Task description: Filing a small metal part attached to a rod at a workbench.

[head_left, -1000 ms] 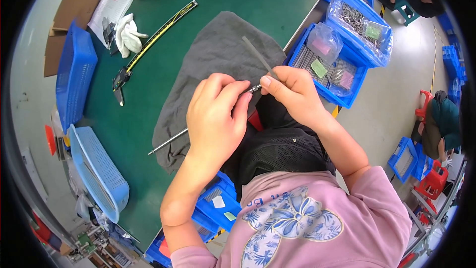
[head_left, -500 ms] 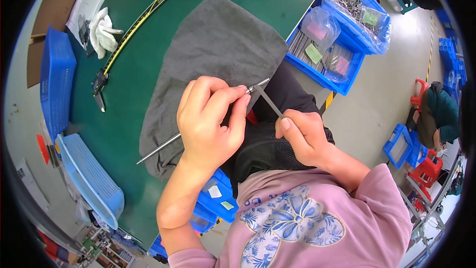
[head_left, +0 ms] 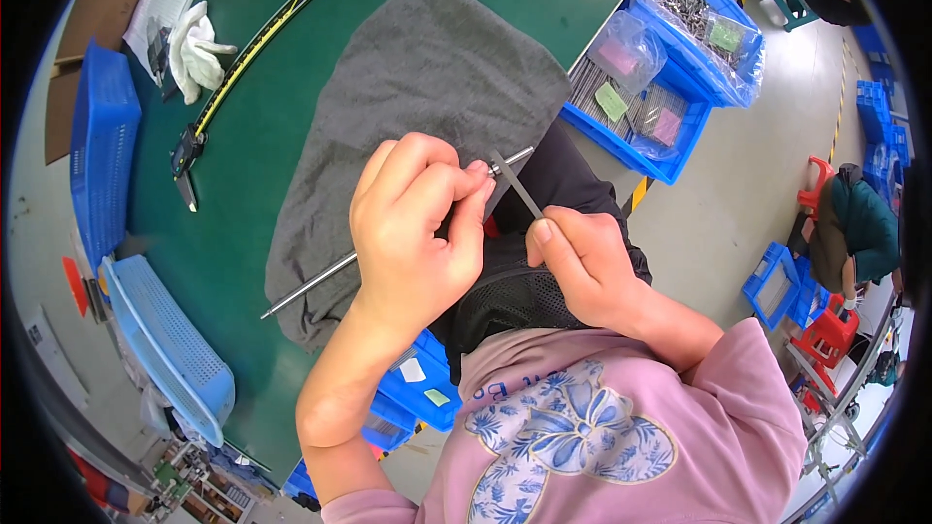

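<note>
Rod (head_left: 311,284) slants over the cloth (head_left: 437,68), pinched in your left hand (head_left: 413,218); beside the cloth, your right hand (head_left: 587,257) pinches a strip (head_left: 519,187) across the rod.

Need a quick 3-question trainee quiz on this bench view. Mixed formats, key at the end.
1. True or false: the left hand grips the metal rod, and both rod ends show beyond the hand.

2. Multiple choice: what does the right hand hold?
A) a white glove
B) a flat grey strip
C) a blue basket

3. Fill in the blank: the grey cloth is spread on a ____ tabletop.

Key:
1. True
2. B
3. green
</note>
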The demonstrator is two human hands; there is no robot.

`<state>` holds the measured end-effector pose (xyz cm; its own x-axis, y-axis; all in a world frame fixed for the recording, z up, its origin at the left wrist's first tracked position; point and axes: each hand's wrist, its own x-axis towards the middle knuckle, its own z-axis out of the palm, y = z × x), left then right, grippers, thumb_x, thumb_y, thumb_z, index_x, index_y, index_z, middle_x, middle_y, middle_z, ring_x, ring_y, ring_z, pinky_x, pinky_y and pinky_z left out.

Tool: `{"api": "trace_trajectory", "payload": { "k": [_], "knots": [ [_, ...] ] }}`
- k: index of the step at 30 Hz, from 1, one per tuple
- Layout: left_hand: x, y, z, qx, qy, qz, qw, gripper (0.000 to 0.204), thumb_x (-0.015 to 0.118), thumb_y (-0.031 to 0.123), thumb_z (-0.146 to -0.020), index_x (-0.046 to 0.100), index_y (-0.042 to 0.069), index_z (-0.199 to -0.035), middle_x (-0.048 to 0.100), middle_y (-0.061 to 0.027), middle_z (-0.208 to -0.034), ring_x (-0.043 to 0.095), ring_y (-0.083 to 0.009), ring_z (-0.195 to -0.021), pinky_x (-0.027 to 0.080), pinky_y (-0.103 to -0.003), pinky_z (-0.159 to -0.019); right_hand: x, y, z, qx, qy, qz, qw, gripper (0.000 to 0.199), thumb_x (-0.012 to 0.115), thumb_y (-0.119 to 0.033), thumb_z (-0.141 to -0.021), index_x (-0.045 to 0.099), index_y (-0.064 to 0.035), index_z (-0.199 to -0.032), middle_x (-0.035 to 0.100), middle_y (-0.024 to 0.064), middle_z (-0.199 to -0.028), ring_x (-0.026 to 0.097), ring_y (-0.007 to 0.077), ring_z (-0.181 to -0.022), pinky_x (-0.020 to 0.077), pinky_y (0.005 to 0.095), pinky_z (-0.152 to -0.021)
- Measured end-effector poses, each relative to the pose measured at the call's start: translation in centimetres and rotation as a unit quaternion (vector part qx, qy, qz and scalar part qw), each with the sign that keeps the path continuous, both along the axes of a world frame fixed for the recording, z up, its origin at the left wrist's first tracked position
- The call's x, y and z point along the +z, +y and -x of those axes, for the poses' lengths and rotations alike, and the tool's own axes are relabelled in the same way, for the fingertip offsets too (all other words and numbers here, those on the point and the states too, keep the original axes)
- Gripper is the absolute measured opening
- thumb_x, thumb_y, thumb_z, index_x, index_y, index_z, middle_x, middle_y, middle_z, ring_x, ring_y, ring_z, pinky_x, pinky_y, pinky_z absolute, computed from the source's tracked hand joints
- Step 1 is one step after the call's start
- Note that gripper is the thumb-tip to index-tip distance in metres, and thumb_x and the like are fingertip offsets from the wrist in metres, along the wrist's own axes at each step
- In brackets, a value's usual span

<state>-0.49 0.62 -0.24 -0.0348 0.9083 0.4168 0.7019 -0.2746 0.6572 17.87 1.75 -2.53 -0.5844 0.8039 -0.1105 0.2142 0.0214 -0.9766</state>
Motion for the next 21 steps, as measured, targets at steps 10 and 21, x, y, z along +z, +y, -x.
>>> {"api": "trace_trajectory", "payload": {
  "k": [10,21],
  "knots": [
    [0.1,0.1,0.0,0.003,-0.008,-0.001,1.000,0.019,0.073,-0.009,-0.066,0.057,0.002,-0.069,0.053,-0.0067,-0.073,0.051,-0.0240,-0.063,0.040,-0.034,-0.052,0.6,-0.3,0.3,-0.024,-0.040,0.021,0.999,0.028,0.049,-0.017,-0.097,0.057,-0.0018,-0.075,0.058,0.0133,-0.060,0.061,0.0314,-0.056,0.0461,0.0394,-0.054],
    [-0.1,0.2,-0.1,0.009,-0.013,-0.001,1.000,0.020,0.072,-0.009,-0.067,0.056,0.002,-0.069,0.053,-0.0066,-0.073,0.050,-0.0238,-0.063,0.039,-0.034,-0.053,-0.1,0.0,1.9,-0.059,0.001,-0.022,0.998,0.025,0.051,-0.015,-0.096,0.055,-0.0018,-0.076,0.058,0.0138,-0.060,0.061,0.0323,-0.055,0.0454,0.0395,-0.052]
  ]
}}
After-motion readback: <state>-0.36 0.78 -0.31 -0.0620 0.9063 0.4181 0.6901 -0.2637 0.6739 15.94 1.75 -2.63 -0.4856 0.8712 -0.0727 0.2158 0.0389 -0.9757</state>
